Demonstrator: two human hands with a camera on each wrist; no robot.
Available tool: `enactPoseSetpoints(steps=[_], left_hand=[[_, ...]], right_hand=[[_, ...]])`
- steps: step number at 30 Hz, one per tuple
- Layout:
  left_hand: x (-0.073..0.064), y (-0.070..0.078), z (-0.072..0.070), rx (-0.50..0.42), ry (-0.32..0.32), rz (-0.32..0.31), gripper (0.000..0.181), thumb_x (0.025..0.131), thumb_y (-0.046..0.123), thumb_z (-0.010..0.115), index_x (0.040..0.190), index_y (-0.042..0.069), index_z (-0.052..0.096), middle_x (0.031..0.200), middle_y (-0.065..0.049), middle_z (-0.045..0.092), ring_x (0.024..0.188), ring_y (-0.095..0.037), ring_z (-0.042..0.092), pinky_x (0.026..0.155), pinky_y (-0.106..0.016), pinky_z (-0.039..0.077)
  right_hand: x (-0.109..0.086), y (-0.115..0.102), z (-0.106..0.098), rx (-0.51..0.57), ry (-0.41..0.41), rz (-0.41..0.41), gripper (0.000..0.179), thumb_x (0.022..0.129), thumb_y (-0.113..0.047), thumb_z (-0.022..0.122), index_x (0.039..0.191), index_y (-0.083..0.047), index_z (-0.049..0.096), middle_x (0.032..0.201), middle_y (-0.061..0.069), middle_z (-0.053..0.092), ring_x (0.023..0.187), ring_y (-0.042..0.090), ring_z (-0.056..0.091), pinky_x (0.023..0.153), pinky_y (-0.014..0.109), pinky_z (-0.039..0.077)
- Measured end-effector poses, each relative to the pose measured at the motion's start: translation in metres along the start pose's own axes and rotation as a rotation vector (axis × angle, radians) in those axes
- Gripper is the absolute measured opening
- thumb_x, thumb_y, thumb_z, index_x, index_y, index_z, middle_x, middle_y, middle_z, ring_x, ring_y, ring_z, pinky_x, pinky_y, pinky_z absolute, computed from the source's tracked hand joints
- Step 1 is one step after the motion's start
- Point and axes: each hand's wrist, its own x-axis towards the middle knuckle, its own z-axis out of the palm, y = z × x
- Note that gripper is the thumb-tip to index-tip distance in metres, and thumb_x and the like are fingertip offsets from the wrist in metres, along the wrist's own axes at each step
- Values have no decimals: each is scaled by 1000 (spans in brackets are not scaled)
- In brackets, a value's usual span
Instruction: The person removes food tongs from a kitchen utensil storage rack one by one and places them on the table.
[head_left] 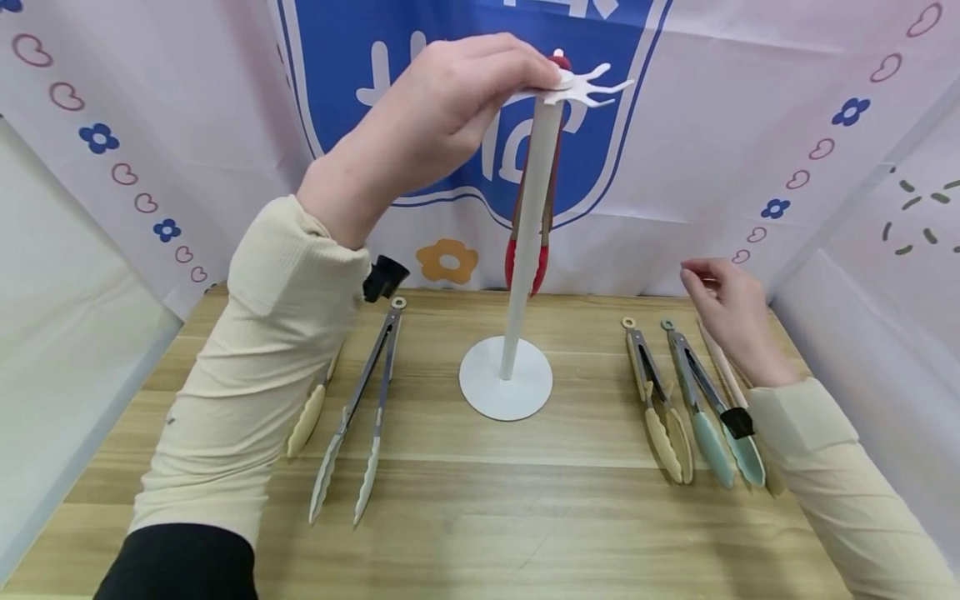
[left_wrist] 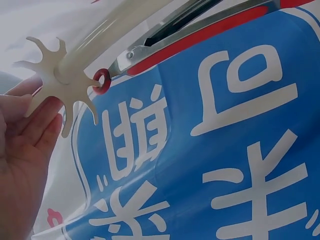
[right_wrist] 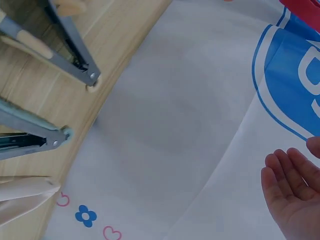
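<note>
My left hand (head_left: 480,92) pinches the edge of the hooked top (head_left: 581,86) of a white utensil stand. In the left wrist view, the thumb and fingers (left_wrist: 42,122) lie on both sides of that top between its curved hooks. Red-tipped tongs (head_left: 542,258) hang by a red ring (left_wrist: 102,81) from one hook, partly hidden behind the post (head_left: 529,217). Loosely bent and holding nothing, my right hand (head_left: 733,312) is raised near the right-hand tongs; its fingers (right_wrist: 285,172) show in the right wrist view.
Right of the stand's round base (head_left: 480,392) lie cream tongs (head_left: 660,417), mint-green tongs (head_left: 701,408) and a pale pair (right_wrist: 25,192) partly under the right arm. On the left are grey-white tongs (head_left: 367,400) and cream-tipped ones (head_left: 307,421). A printed curtain (head_left: 637,250) stands behind the wooden table (head_left: 525,517).
</note>
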Motion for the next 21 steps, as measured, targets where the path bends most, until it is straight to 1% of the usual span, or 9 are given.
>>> enactPoseSetpoints(steps=[3,5,7,11,14,16,18,19,21], left_hand=[[0,1,1,-13,1,-13,28,96,3,39,117,0,58,117,-9,59,108,-16,53,97,-16,34],[0,2,1,-6,16,6,28,95,2,40,116,-1,58,115,-10,60,107,-16,54,97,-16,35],[-1,2,1,-20,19,-9,28,95,3,40,116,0,59,115,-9,60,107,-15,54,97,-16,35],[-3,0,0,-32,35,-23,28,95,2,41,115,0,59,115,-9,61,107,-15,54,97,-17,35],[-3,-2,1,-29,60,-5,27,94,1,41,113,-2,61,113,-11,62,106,-16,55,96,-18,37],[-3,-4,1,-33,85,19,26,94,1,41,110,-3,62,111,-12,63,104,-17,56,96,-18,38],[-4,-6,1,-44,107,32,26,94,0,42,108,-3,63,109,-13,63,103,-17,57,95,-19,39],[-4,-7,1,-56,116,31,26,94,-1,42,108,-3,63,109,-13,64,103,-17,57,95,-19,39],[-4,-8,0,-73,130,32,26,93,-2,42,107,-4,64,108,-13,64,103,-17,57,95,-20,40]], right_hand=[[1,-5,0,12,9,2,37,96,-27,43,113,3,58,110,20,58,98,31,55,77,21,40],[3,-8,0,9,28,-8,36,96,-26,43,112,2,59,110,19,59,98,31,56,77,16,38],[6,-11,0,14,44,-12,35,96,-26,44,111,1,60,110,18,60,98,30,57,75,11,36],[10,-18,-2,35,67,-19,35,96,-26,44,111,0,61,110,17,61,98,28,57,81,15,42],[14,-24,-3,48,81,-32,34,95,-26,47,111,0,61,109,15,62,95,17,57,83,17,45],[16,-28,-3,63,90,-43,33,93,-26,51,110,0,62,109,14,62,92,7,56,82,15,44],[18,-33,-3,76,93,-52,32,91,-26,54,110,0,62,109,13,62,90,1,54,81,13,44],[18,-35,-3,85,93,-54,32,91,-26,55,110,-1,62,109,13,62,91,1,54,81,13,45],[20,-39,-4,102,89,-59,33,90,-25,57,111,-1,61,110,12,62,95,7,56,83,18,47]])
